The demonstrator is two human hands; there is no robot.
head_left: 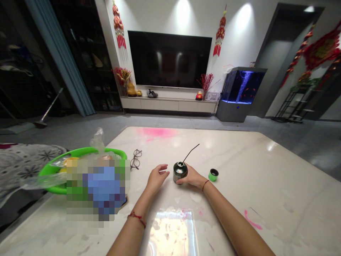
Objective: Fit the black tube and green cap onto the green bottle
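Two bare hands on a big marble-look desk (pixel 239 160), and the action's right in the middle. The thing they're at is a dark green flask (pixel 180 171), standing upright with its mouth open and a thin black rod (pixel 191 153) poking out of the top, leaning away toward the upper right.

The right hand (pixel 191 177) is clamped on the flask from the right side, with its fingers (pixel 179 181) curled round the lower near side. The left hand (pixel 157 177) is open, fingers loosely spread, just beside the flask on the other side. I can't see it touching anything but it's really close.

Just right of the flask, near the right hand, a small green cap with a black top (pixel 213 174) sits on the desk by itself. Each wrist has a thin red string bracelet (pixel 205 185).

Over to the left there's a pair of glasses (pixel 135 159), then a bright green basket (pixel 112 151) with a plastic bag (pixel 97 139) bunched up at it. A chunk of that area is pixelated, so I can't tell what's there. There's also a pink smear (pixel 156 132) at the far edge of the desk.
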